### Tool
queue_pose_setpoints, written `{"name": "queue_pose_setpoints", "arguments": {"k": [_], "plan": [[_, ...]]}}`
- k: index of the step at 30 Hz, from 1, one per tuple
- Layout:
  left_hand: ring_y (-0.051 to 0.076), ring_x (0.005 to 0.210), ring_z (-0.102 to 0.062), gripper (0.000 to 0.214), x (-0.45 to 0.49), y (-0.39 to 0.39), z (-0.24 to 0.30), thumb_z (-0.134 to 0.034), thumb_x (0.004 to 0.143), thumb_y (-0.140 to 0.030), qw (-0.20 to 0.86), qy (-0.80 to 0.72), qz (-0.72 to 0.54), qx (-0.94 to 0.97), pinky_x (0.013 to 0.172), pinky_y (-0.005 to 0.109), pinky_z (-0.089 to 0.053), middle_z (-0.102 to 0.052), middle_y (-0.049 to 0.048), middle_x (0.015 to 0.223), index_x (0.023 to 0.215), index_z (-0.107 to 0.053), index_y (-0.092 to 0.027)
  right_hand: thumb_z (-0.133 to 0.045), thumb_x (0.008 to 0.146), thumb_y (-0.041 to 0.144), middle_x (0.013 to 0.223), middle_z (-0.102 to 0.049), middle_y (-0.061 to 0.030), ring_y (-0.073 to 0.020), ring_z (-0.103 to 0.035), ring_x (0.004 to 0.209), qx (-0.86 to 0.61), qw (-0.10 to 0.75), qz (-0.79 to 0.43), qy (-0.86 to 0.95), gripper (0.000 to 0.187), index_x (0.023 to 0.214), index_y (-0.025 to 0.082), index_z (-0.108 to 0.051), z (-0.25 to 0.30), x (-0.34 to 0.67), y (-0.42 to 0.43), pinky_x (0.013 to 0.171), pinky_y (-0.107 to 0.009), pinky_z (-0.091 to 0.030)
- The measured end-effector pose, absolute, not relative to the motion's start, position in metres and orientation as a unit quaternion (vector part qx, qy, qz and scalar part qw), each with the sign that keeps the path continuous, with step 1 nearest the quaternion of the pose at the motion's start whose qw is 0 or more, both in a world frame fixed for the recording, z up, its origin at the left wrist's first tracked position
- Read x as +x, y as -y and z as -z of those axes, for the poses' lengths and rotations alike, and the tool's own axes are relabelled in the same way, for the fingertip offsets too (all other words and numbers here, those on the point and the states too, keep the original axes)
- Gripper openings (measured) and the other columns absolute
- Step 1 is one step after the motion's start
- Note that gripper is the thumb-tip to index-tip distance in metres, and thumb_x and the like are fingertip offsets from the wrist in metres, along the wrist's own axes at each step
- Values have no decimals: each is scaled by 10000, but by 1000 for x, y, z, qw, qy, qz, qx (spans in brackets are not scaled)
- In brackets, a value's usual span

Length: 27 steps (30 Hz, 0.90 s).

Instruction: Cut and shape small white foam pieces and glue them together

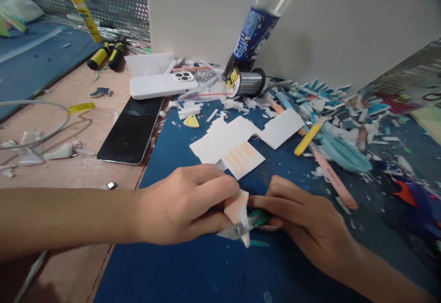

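My left hand (188, 202) pinches a small white and pale-orange foam piece (237, 208) between thumb and fingers, above the blue cutting mat (193, 275). My right hand (303, 215) closes around a cutting tool with a green part (259, 218) by the fingertips. Its blurred metal blade (236, 231) crosses the lower part of the foam piece; whether it is a knife or scissors I cannot tell. Just beyond my hands lie a white card with pale-orange stripes (246, 159) and white foam sheets (222, 138). A green sliver (259, 243) shows below the tool.
A dark-screened phone (129, 130) and a white phone (161, 86) lie left. Behind stand a tilted soda bottle (257, 31) and a wire spool (250, 83). Foam scraps (320, 103) pile up at right, near a blue glue gun (420, 206). Pliers (108, 55) lie far left.
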<state>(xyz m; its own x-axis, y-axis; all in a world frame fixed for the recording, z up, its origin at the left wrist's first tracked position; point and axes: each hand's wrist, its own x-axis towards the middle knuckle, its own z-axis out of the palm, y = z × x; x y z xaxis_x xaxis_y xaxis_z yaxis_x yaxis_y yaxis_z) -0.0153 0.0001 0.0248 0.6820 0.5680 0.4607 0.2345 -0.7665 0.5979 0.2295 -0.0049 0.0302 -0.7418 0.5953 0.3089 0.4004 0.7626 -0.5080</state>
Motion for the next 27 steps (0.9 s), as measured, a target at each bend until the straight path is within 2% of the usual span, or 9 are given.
{"name": "queue_pose_setpoints", "arguments": {"k": [7,16,27], "plan": [[119,619,-490,29,-17,1,-27,-439,942,-136,245,-234,-330,881,586,196,-411,-569,29,742,926,-462,-142,-372,1008,204,725,-517,1,-96,-510,632,-273,237,-217,907,234,1163,217,-546,-32,233,1,535,-198,-400],[115,631,-481,61,-16,2,-26,-418,949,-114,226,-231,-332,886,595,193,-414,-573,29,730,908,-453,-140,-406,979,134,735,-501,1,-106,-510,640,-276,232,-225,905,258,1184,220,-537,-30,231,3,522,-205,-405],[122,624,-481,46,-14,1,-22,-409,961,-122,236,-226,-330,886,598,202,-411,-575,33,738,935,-442,-141,-422,979,163,736,-506,-4,-113,-510,645,-280,232,-208,908,227,1165,220,-540,-27,230,2,528,-210,-410]]}}
